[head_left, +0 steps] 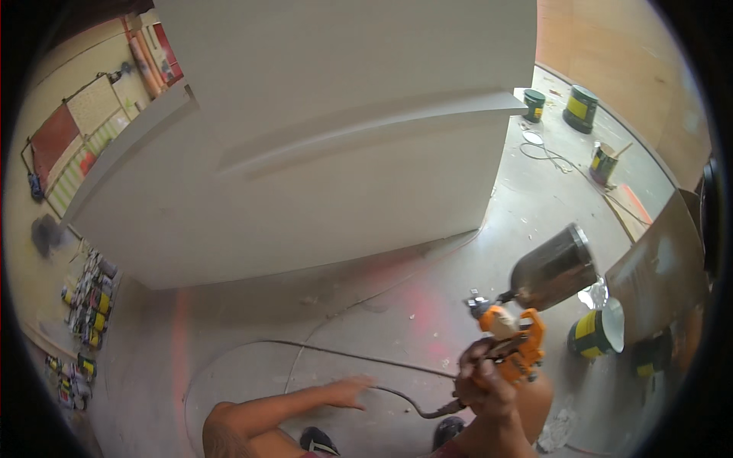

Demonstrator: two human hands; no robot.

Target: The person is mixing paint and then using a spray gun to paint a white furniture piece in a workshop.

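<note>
My right hand [485,382] grips an orange spray gun [516,340] with a metal cup [553,267] on top, its nozzle pointing left toward a large white-painted cabinet [305,153]. A black hose [336,355] runs from the gun's base across the floor. My left hand [347,391] hangs low and blurred, fingers apart, holding nothing, just above the hose.
Several paint cans stand at the far right [580,107], and an open can [597,330] sits beside a brown board [657,267]. Small cans line the left wall [92,301]. The concrete floor [252,320] shows red and white overspray.
</note>
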